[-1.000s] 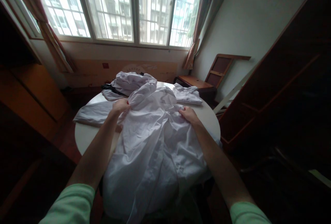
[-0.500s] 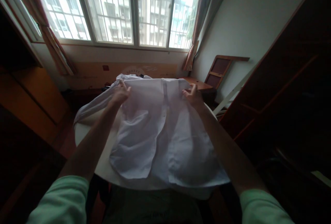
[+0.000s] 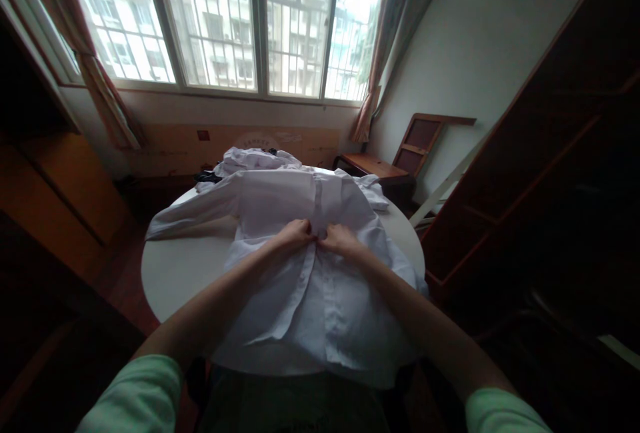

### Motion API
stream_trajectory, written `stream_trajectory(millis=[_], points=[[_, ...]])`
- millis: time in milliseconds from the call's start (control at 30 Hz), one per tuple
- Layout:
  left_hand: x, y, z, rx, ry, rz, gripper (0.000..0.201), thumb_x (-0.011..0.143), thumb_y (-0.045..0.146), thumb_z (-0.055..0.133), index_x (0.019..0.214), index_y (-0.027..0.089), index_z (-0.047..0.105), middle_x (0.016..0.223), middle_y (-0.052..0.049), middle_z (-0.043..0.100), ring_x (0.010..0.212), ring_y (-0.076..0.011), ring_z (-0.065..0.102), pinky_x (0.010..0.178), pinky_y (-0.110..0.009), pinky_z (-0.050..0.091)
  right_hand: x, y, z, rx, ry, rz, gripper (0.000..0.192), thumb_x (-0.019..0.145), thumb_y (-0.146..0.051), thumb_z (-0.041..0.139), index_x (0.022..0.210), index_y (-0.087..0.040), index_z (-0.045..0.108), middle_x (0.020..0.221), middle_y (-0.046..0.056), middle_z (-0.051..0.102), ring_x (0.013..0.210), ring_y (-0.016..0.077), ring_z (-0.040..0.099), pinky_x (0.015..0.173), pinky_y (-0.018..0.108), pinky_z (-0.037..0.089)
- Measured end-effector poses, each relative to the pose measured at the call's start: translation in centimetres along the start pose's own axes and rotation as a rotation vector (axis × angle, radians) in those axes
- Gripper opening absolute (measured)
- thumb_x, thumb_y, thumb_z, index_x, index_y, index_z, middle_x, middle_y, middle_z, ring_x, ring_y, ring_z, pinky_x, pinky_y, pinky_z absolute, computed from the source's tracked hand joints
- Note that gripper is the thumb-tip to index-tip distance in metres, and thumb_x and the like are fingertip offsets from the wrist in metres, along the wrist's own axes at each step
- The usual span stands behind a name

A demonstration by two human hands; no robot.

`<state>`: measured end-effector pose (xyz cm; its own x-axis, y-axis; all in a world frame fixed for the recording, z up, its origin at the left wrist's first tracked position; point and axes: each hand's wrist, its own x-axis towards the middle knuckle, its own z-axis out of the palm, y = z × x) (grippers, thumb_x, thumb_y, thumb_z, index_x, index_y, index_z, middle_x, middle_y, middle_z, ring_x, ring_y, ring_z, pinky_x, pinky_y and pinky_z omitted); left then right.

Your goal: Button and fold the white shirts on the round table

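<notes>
A white long-sleeved shirt (image 3: 280, 196) lies spread over a round white table (image 3: 180, 273), its front placket running down the middle and its lower front edges parted. One sleeve stretches out to the left across the tabletop. My left hand (image 3: 299, 232) pinches the shirt at the placket, fingers closed. Close beside it, my right hand (image 3: 338, 236) grips the other side of the front opening, also closed. The two hands nearly touch. Below them the hem hangs at the near table edge.
Crumpled white clothes (image 3: 255, 158) are heaped at the table's far side, with something dark beside them. Beyond stand a low wooden bench (image 3: 373, 165) and a barred window (image 3: 215, 26). A dark wooden cabinet (image 3: 520, 173) leans into view on the right.
Both hands have left the shirt's far upper part and come together nearer me at the placket. The shirt's upper part now lies lower on the table, revealing the heaped clothes behind.
</notes>
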<state>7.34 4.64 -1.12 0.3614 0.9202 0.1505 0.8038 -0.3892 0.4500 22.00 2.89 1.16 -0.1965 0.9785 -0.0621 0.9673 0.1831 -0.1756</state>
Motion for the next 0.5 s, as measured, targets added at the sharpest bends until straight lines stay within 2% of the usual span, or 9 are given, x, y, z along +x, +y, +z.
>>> stream_trajectory(millis=[167,300,500], points=[[-0.5,-0.4,0.9,0.012,0.044,-0.039,0.018,0.065,0.035,0.063,0.071,0.017,0.063,0.072,-0.004,0.065,0.066,-0.0188,0.059,0.056,-0.025,0.042,0.5,0.0,0.3,-0.008,0.015,0.030,0.029,0.074,-0.033,0.060,0.092,-0.012,0.070,0.091,0.019,0.069,0.091,0.0296,0.064,0.072,0.031,0.047],[-0.8,-0.2,0.9,0.040,0.026,-0.050,0.020,0.062,0.033,0.065,0.073,0.017,0.063,0.075,-0.005,0.065,0.069,-0.0195,0.059,0.058,-0.026,0.042,-0.2,-0.1,-0.2,-0.032,-0.039,0.032,0.030,0.073,-0.031,0.060,0.092,-0.011,0.071,0.094,0.021,0.068,0.091,0.0316,0.064,0.071,0.033,0.047],[-0.9,0.0,0.8,-0.129,0.116,-0.099,0.005,0.070,0.020,0.059,0.069,0.016,0.061,0.070,-0.002,0.064,0.067,-0.0148,0.056,0.060,-0.024,0.042,-0.4,0.1,-1.8,0.056,0.049,0.013,0.020,0.073,-0.022,0.056,0.086,-0.014,0.069,0.094,0.016,0.068,0.089,0.0286,0.063,0.068,0.029,0.044]])
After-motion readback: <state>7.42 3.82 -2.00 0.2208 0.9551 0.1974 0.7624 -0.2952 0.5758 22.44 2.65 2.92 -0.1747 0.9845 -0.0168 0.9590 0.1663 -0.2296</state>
